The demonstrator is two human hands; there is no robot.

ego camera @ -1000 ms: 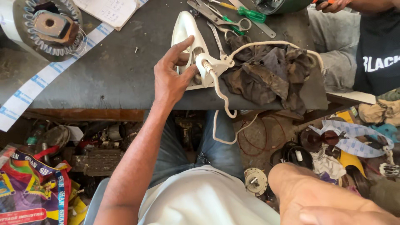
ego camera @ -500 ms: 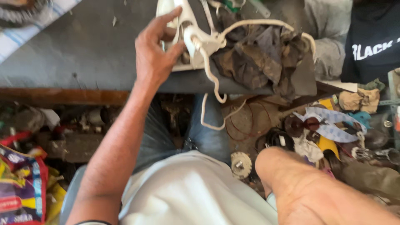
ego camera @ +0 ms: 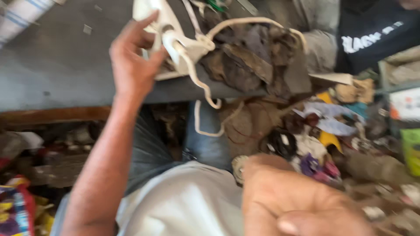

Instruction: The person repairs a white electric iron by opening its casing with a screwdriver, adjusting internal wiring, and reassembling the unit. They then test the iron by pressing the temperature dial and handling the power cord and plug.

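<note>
Fingers (ego camera: 144, 30) of left hand (ego camera: 131, 65): spread and curled round the near end of the white iron (ego camera: 151, 17), thumb on its right side by the cord exit. Looks like a loose wrap-around hold, not a tight clamp; frame is motion-blurred, so contact detail is soft.

Head view, rest:
- Iron sits at the far edge of frame on the grey bench (ego camera: 65, 65), near the bench's front lip, partly cut off by the top border.
- White cord (ego camera: 199, 87) leaves the iron's near end, knots just right of the thumb, loops over the rag pile and hangs off the bench front toward the lap.
- Brown rags (ego camera: 249, 57) lie touching the iron's right side, on the bench.
- Right hand (ego camera: 302, 205): near, low right, very close to the lens. Fingers folded in, thumb across the front; cannot tell if anything is in it.
- Another person's dark shirt (ego camera: 372, 35) far right, behind the bench.
- Floor right of the knees: clutter of scrap parts (ego camera: 315, 144), blurred.
</note>
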